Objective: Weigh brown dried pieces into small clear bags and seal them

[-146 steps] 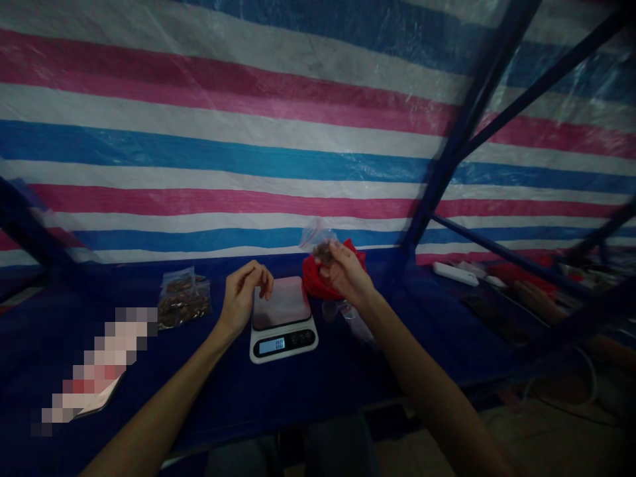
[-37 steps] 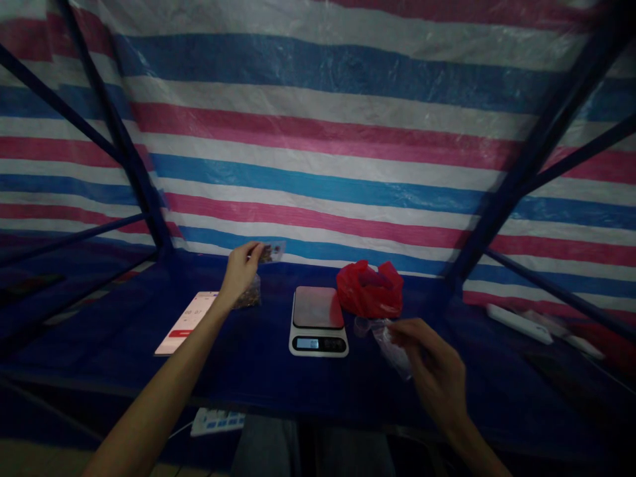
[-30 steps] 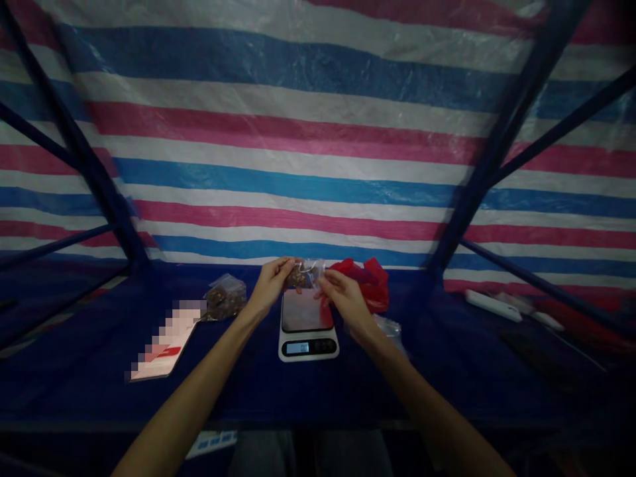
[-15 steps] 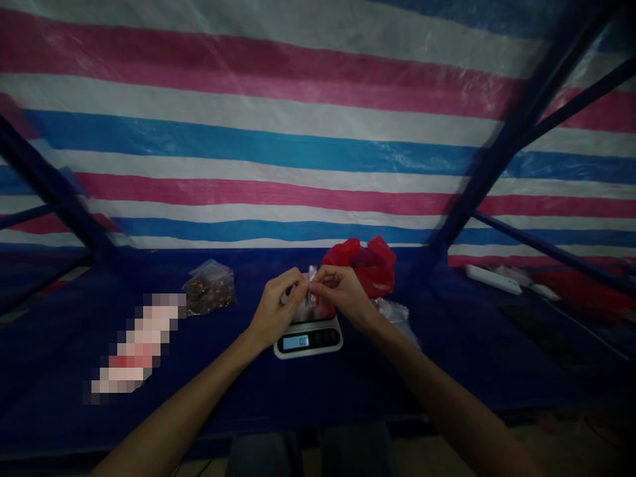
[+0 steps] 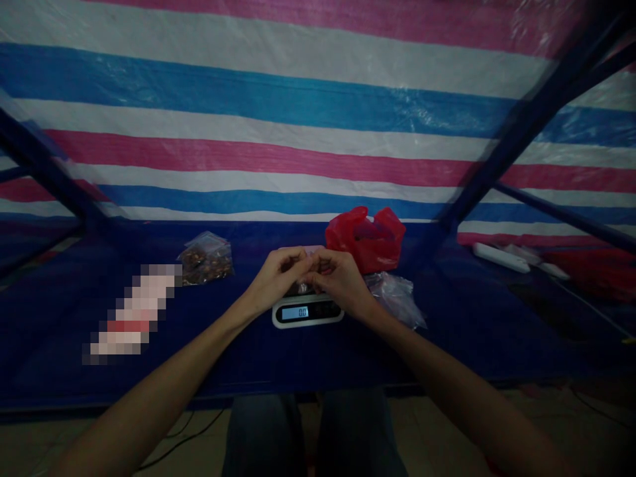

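A white digital scale [image 5: 309,314] with a lit display reading 0.0 lies in front of me. Over its platform my left hand [image 5: 279,273] and my right hand [image 5: 345,277] meet, fingers pinched together. Between them is a small clear plastic bag [image 5: 304,289], mostly hidden behind the fingers; whether anything is inside cannot be made out. Just behind my right hand stands a crumpled red plastic bag [image 5: 365,244]. Several clear plastic bags [image 5: 397,298] lie beside my right wrist.
To the left sits a clear zip bag of small brown pieces [image 5: 206,260], near a pixelated area. A white elongated object [image 5: 501,258] and red material [image 5: 596,271] lie at the far right. Blue frame bars [image 5: 517,142] slant up at both sides before a striped sheet [image 5: 278,152].
The view has tipped downward, so the table sits higher in the picture. My hands have drawn closer together, covering more of the small clear bag. The display still reads 0.0.
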Demonstrator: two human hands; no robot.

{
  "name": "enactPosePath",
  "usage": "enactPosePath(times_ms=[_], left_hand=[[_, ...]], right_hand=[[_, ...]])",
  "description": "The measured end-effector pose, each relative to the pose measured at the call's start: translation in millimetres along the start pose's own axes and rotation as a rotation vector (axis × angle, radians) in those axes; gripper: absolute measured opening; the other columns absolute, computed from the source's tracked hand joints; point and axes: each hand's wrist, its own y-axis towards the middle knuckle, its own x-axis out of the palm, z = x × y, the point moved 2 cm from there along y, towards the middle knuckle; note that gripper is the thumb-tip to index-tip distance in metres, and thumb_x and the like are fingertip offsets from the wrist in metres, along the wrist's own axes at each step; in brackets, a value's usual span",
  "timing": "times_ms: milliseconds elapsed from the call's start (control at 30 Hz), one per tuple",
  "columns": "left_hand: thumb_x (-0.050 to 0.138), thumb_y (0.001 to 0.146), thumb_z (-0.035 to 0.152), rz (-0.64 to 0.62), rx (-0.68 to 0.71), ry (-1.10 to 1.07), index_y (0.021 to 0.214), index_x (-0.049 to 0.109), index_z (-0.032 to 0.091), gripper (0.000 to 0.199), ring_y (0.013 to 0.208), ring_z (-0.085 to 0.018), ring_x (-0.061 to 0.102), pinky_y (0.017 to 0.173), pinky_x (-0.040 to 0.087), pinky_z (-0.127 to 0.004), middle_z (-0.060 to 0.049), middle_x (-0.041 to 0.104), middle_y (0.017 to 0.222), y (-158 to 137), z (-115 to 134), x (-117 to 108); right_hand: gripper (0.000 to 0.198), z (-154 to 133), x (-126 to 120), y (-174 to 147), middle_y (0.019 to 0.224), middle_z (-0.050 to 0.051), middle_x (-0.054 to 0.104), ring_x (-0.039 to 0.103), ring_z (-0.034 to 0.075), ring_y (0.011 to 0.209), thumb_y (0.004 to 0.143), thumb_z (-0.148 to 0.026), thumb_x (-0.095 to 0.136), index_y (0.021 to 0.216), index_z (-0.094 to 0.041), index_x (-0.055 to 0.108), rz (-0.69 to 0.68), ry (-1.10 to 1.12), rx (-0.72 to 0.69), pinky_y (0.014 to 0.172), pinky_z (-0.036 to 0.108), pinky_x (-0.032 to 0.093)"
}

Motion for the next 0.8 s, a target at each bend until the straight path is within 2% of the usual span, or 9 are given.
enactPosePath(times_ms=[200, 300, 367, 467, 533, 600, 667, 733, 800], left_hand=[[0.057, 0.096, 0.04, -0.031, 0.035, 0.045, 0.08, 0.059, 0.017, 0.028, 0.069, -0.014, 0.061, 0.064, 0.047, -0.026, -0.001, 0.064, 0.073, 1, 0, -4], [0.055, 0.095, 0.034, -0.042, 0.078, 0.178, 0.082, 0.06, 0.017, 0.022, 0.069, -0.013, 0.058, 0.064, 0.045, -0.025, 0.0, 0.063, 0.073, -1, 1, -4], [0.052, 0.095, 0.029, -0.027, 0.109, 0.324, 0.076, 0.059, 0.017, 0.024, 0.063, -0.011, 0.051, 0.06, 0.039, -0.024, 0.002, 0.057, 0.066, -2, 1, -3], [0.051, 0.093, 0.023, 0.035, 0.149, 0.502, 0.069, 0.055, 0.018, 0.026, 0.057, -0.01, 0.043, 0.057, 0.032, -0.024, 0.004, 0.048, 0.06, -4, 1, -2], [0.051, 0.091, 0.021, 0.109, 0.168, 0.596, 0.067, 0.053, 0.018, 0.025, 0.057, -0.01, 0.043, 0.057, 0.03, -0.025, 0.004, 0.048, 0.061, -5, 1, -1], [0.052, 0.09, 0.021, 0.205, 0.19, 0.683, 0.066, 0.051, 0.018, 0.024, 0.057, -0.01, 0.043, 0.058, 0.03, -0.026, 0.004, 0.049, 0.062, -6, 1, -2], [0.054, 0.087, 0.02, 0.256, 0.215, 0.732, 0.066, 0.051, 0.019, 0.021, 0.057, -0.011, 0.044, 0.059, 0.031, -0.026, 0.004, 0.05, 0.062, -7, 3, -2], [0.056, 0.083, 0.018, 0.244, 0.234, 0.701, 0.066, 0.052, 0.019, 0.018, 0.057, -0.011, 0.046, 0.06, 0.034, -0.026, 0.003, 0.053, 0.062, -8, 5, -3], [0.055, 0.083, 0.019, 0.231, 0.233, 0.552, 0.066, 0.054, 0.019, 0.017, 0.061, -0.012, 0.052, 0.062, 0.039, -0.026, 0.002, 0.058, 0.066, -9, 8, -6]], right_hand=[[0.037, 1, -10, 6, 0.055, -0.004, 0.061, 0.052, 0.01, 0.044, 0.073, -0.051, 0.083, 0.067, -0.02, 0.063, -0.026, 0.085, -0.005, 0.043, 0.023, 0.04], [0.04, 0, -13, 5, 0.06, -0.002, 0.064, 0.052, 0.01, 0.044, 0.078, -0.056, 0.078, 0.072, -0.019, 0.064, -0.043, 0.071, -0.007, 0.04, 0.022, 0.039], [0.042, 1, -14, 4, 0.062, -0.001, 0.065, 0.052, 0.009, 0.043, 0.084, -0.059, 0.071, 0.075, -0.019, 0.064, -0.069, 0.042, -0.001, 0.039, 0.021, 0.037], [0.036, 0, -15, 4, 0.065, 0.0, 0.064, 0.054, 0.011, 0.05, 0.091, -0.052, 0.064, 0.077, -0.019, 0.061, -0.044, -0.118, -0.064, 0.044, 0.022, 0.039], [0.029, -3, -17, 4, 0.063, -0.001, 0.058, 0.052, 0.012, 0.055, 0.093, -0.038, 0.061, 0.071, -0.02, 0.056, 0.053, -0.347, -0.174, 0.051, 0.023, 0.038], [0.027, -7, -20, 4, 0.059, -0.003, 0.051, 0.045, 0.011, 0.054, 0.088, -0.024, 0.06, 0.064, -0.021, 0.048, 0.168, -0.58, -0.27, 0.054, 0.024, 0.033], [0.029, -10, -23, 3, 0.055, -0.004, 0.045, 0.038, 0.01, 0.052, 0.082, -0.016, 0.059, 0.061, -0.021, 0.041, 0.232, -0.722, -0.302, 0.053, 0.026, 0.028], [0.028, -13, -25, 3, 0.054, -0.005, 0.043, 0.036, 0.009, 0.051, 0.081, -0.016, 0.061, 0.062, -0.022, 0.041, 0.242, -0.75, -0.295, 0.053, 0.026, 0.027], [0.023, -16, -27, 3, 0.059, -0.004, 0.049, 0.043, 0.01, 0.054, 0.085, -0.025, 0.065, 0.069, -0.021, 0.049, 0.258, -0.648, -0.278, 0.054, 0.025, 0.031]])
